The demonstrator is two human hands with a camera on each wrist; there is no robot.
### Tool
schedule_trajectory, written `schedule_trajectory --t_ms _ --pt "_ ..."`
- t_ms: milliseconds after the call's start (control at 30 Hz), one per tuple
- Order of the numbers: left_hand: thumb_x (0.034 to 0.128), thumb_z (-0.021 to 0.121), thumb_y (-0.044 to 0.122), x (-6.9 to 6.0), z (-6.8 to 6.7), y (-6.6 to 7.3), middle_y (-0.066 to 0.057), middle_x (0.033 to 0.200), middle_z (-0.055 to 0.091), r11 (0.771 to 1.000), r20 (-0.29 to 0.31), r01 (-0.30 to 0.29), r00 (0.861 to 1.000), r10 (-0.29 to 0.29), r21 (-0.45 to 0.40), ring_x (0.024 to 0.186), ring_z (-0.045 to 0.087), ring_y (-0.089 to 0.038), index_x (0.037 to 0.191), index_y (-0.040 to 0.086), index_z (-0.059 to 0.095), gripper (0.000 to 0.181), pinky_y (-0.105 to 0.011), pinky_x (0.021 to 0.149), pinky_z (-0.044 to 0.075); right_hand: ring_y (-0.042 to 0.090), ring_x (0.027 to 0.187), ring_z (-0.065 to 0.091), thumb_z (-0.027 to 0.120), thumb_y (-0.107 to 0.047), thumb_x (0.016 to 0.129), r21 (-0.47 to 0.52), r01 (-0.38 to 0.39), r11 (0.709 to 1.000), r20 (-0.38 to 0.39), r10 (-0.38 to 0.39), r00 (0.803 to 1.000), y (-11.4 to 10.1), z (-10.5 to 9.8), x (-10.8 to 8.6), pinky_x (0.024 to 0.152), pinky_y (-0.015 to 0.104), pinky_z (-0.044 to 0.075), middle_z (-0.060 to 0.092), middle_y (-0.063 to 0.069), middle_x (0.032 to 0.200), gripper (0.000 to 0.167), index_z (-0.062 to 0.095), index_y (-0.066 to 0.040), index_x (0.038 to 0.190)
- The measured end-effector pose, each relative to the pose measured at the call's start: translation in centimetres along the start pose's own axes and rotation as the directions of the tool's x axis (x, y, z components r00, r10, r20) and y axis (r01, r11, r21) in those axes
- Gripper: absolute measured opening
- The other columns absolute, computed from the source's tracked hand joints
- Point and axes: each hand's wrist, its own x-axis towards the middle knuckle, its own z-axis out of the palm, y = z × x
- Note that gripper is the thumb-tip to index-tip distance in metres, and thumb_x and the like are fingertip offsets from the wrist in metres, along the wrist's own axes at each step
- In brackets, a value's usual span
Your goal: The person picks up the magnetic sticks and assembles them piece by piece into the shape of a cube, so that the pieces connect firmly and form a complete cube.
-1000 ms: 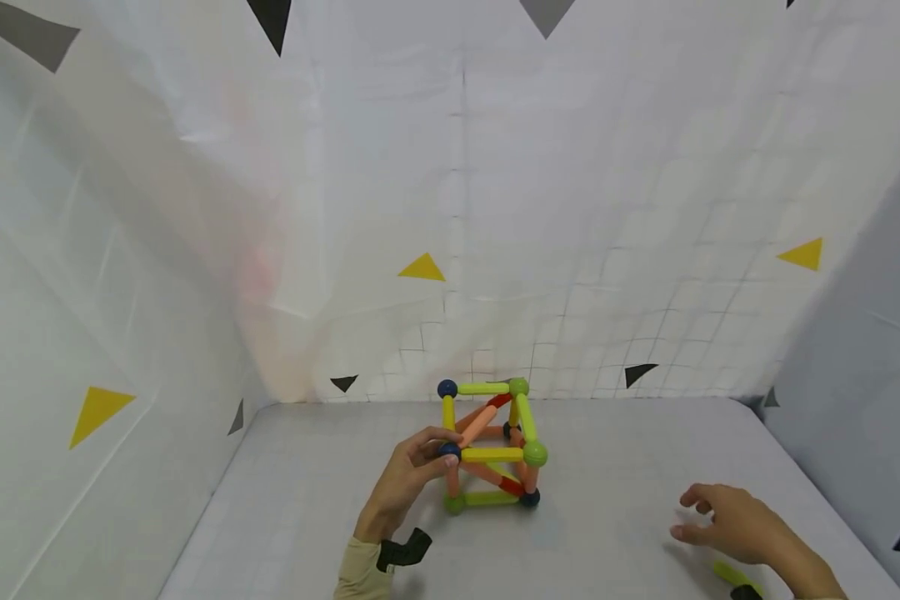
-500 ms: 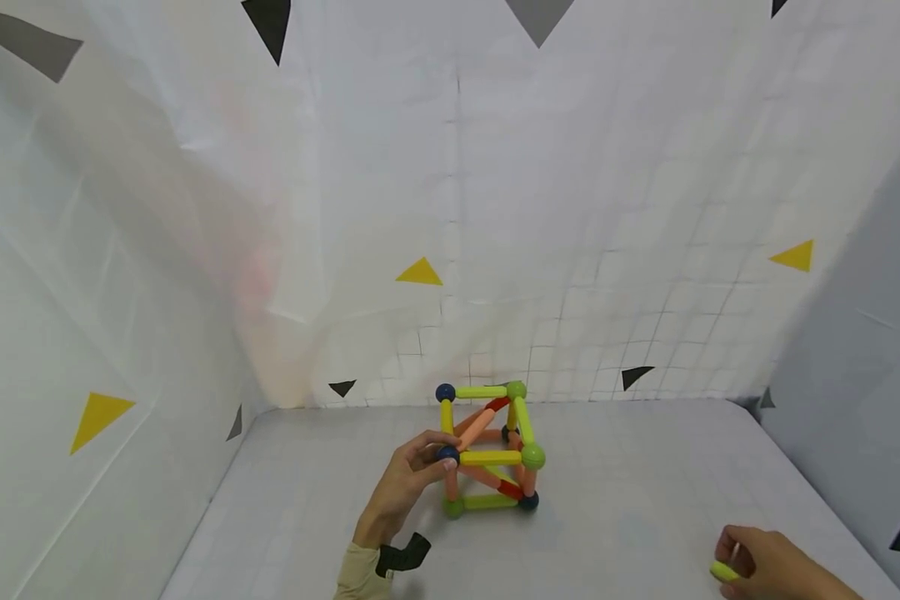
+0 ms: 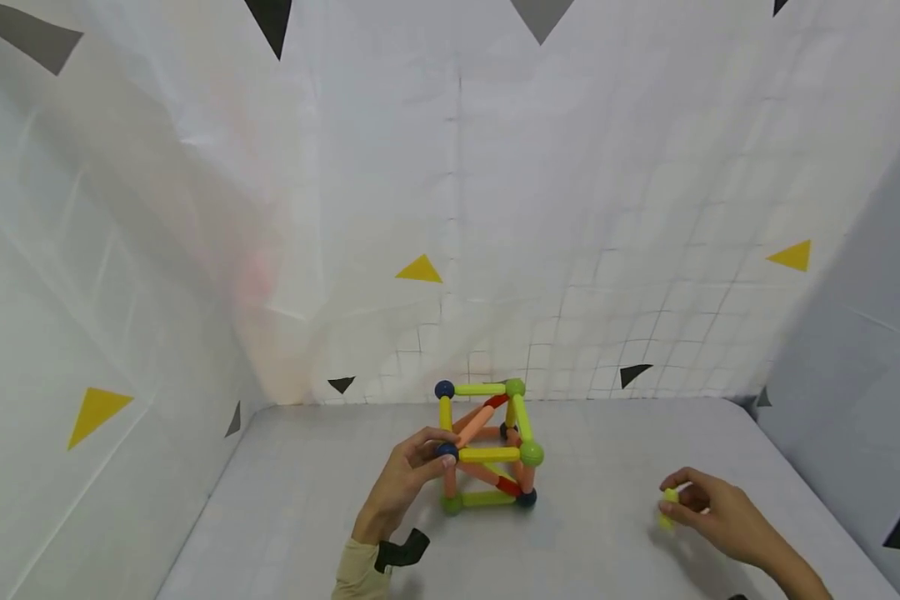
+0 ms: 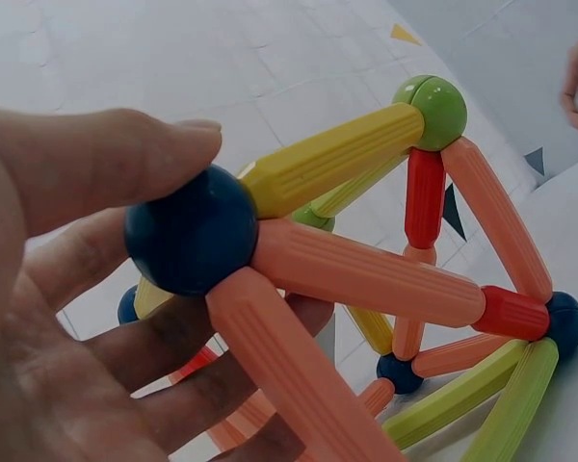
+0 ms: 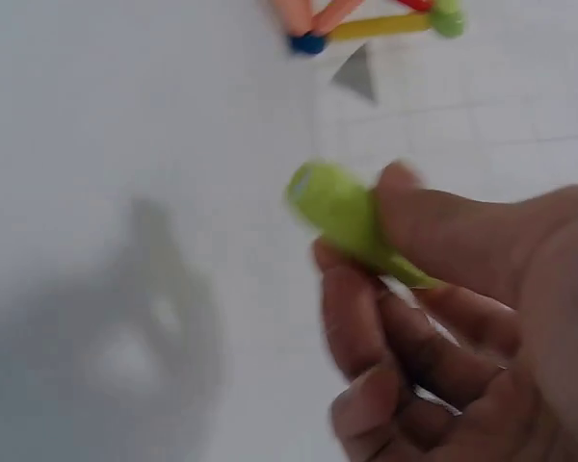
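A cube-like frame of colored magnetic rods and balls (image 3: 489,455) stands on the table, with dark blue and green balls at its corners. My left hand (image 3: 408,475) pinches the near upper-left blue ball (image 4: 193,231) between thumb and fingers. Yellow and salmon rods meet at that ball in the left wrist view. Off to the right of the frame, my right hand (image 3: 720,512) holds a lime-green rod (image 5: 342,217) between thumb and fingers, above the table. Part of the rod is hidden behind the thumb.
The white table (image 3: 592,533) is bounded by a white back wall (image 3: 532,208) and side walls marked with yellow and black triangles. A black strap (image 3: 403,550) sits at the left wrist.
My right hand reached down to the lime-green rod at the front right, picked it up and moved left and away from me with it. The left hand kept its hold on the blue ball.
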Motion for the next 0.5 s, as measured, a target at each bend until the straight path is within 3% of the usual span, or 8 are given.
schedule_trajectory --t_ms 233,367,500 --pt "0.1030 0.072 0.022 0.0 0.0 0.0 -0.013 0.141 0.061 1.000 0.004 -0.015 1.000 0.015 0.000 0.127 0.061 -0.024 0.139 0.010 0.063 0.039 -0.039 0.106 0.051 0.013 0.081 0.068 0.069 -0.040 0.104 0.126 0.025 0.992 -0.110 -0.012 0.994 -4.4 -0.2 3.7 0.068 0.028 0.050 0.078 0.005 0.096 0.046 0.062 -0.001 0.126" --pt "0.1029 0.072 0.022 0.0 0.1 0.0 -0.012 0.141 0.062 1.000 0.004 -0.017 1.000 0.017 -0.008 0.127 0.061 -0.025 0.140 0.010 0.063 0.040 -0.040 0.107 0.051 0.011 0.087 0.065 0.069 -0.045 0.103 0.227 0.029 0.974 -0.118 -0.002 0.993 -6.0 -0.4 5.7 0.071 0.029 0.051 0.079 0.005 0.104 0.050 0.059 -0.005 0.131" --pt "0.1029 0.072 0.021 0.0 0.1 0.0 -0.012 0.140 0.062 1.000 0.004 -0.017 1.000 0.017 -0.012 0.127 0.061 -0.025 0.140 0.010 0.063 0.039 -0.041 0.107 0.051 0.012 0.090 0.063 0.072 -0.039 0.102 0.291 0.089 0.952 -0.111 -0.059 0.992 -7.5 -0.8 7.3 0.071 0.030 0.050 0.078 0.009 0.112 0.047 0.058 -0.007 0.134"
